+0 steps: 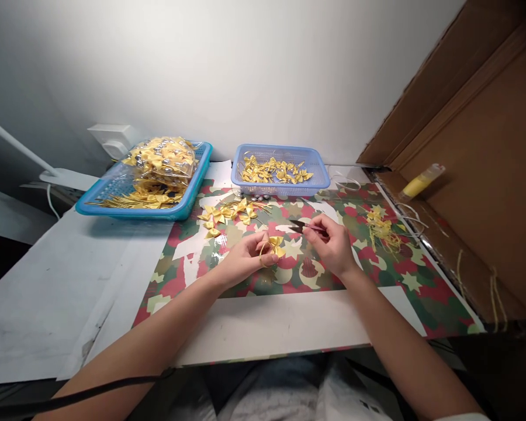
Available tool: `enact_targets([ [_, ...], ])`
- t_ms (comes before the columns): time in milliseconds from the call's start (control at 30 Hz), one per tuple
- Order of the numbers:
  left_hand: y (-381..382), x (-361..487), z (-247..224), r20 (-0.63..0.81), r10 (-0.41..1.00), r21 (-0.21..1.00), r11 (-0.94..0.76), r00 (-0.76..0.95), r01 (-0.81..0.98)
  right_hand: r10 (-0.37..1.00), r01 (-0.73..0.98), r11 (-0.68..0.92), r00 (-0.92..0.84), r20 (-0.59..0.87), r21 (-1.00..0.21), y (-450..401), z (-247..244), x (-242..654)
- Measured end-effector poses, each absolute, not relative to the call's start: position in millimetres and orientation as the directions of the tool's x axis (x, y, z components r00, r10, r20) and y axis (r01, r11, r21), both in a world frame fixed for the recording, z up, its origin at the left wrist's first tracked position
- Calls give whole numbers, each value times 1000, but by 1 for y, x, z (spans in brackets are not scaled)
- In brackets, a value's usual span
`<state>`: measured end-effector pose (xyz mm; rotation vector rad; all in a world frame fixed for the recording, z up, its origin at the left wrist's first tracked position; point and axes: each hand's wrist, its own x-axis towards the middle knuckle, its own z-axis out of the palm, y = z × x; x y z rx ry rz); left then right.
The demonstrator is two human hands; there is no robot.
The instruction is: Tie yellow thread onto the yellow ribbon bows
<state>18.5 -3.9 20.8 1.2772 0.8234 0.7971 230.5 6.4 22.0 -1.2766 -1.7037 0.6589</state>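
Observation:
Between the thumb and fingers of my left hand [252, 255] is a yellow ribbon bow [276, 247], with a thin golden loop curving below it. My right hand [333, 241] is wrapped round small thread snips [298, 225], whose dark blades point left toward the bow without touching it. Just beyond my left hand, several loose yellow bows [228, 213] with thin golden stems lie on the camouflage-patterned sheet [254, 286]. A few shiny silver beads [259, 198] sit behind them.
A blue basket [193, 202] at left holds bagged bows [166, 158] and golden stems. A lilac basket [280, 190] with bows stands against the wall. Yellow scraps [381, 225] lie at right, near a cardboard panel [473, 134] and a tube with yellow contents [423, 181].

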Motion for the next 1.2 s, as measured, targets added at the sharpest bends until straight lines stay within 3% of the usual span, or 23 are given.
enact_targets([
  [133, -4, 19, 22, -59, 870, 992, 105, 490, -67, 902, 485, 430, -196, 385, -762, 1, 23, 229],
  [300, -4, 20, 21, -105, 852, 987, 153, 513, -51, 891, 572, 455, -293, 348, -683, -1, 23, 228],
  [367, -3, 19, 18, -99, 858, 991, 129, 503, -25, 912, 646, 408, -250, 326, -645, 1, 24, 230],
  [500, 1, 17, 12, -48, 879, 998, 24, 474, 56, 973, 829, 139, -13, 229, -542, 12, 19, 237],
  [567, 1, 16, 11, -23, 880, 997, -16, 475, 77, 982, 885, 72, 18, 187, -460, 16, 15, 239],
  [733, -2, 17, 15, 35, 890, 979, -122, 454, 163, 989, 945, 106, -66, 135, -309, 17, 8, 234],
  [867, -3, 17, 16, 55, 898, 951, -180, 436, 250, 986, 949, 125, -86, 143, -289, 12, 8, 230],
  [1000, -2, 17, 14, 28, 899, 966, -136, 437, 218, 988, 955, 87, -47, 144, -282, 11, 11, 229],
  [1200, -1, 18, 12, -36, 883, 996, -7, 467, 90, 1000, 969, -23, 19, -16, -247, 17, 11, 229],
])
